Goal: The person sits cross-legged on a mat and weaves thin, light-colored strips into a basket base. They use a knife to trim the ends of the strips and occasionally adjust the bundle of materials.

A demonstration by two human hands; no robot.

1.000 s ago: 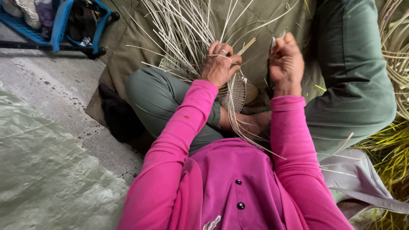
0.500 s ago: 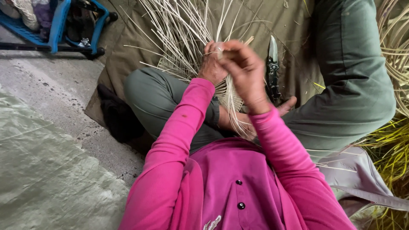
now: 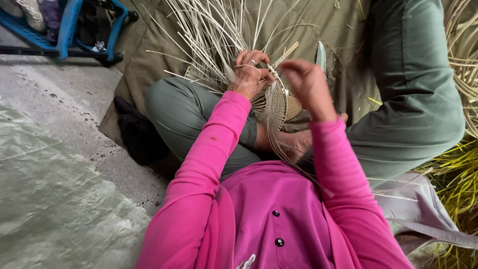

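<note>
A half-woven round basket base (image 3: 274, 102) of pale cane strips rests on my crossed legs, its loose strips (image 3: 219, 30) fanning away from me. My left hand (image 3: 249, 74), a ring on one finger, grips the woven edge and pinches several strips. My right hand (image 3: 306, 84) hovers just right of it, fingers curled around a thin strip that it pulls across the weave. A knife (image 3: 321, 55) with a pale blade lies on the olive cloth (image 3: 298, 25) beyond my right hand.
I sit cross-legged in green trousers (image 3: 413, 99) and a pink top. A blue cart frame (image 3: 69, 30) stands at the upper left on concrete. A translucent plastic sheet (image 3: 55, 199) covers the floor at left. Yellow-green cane stalks (image 3: 460, 169) are piled at right.
My right hand left the spot near the knife, crossed left to the weave, and now sits slightly back to the right with a strip. My left hand stayed on the basket edge.
</note>
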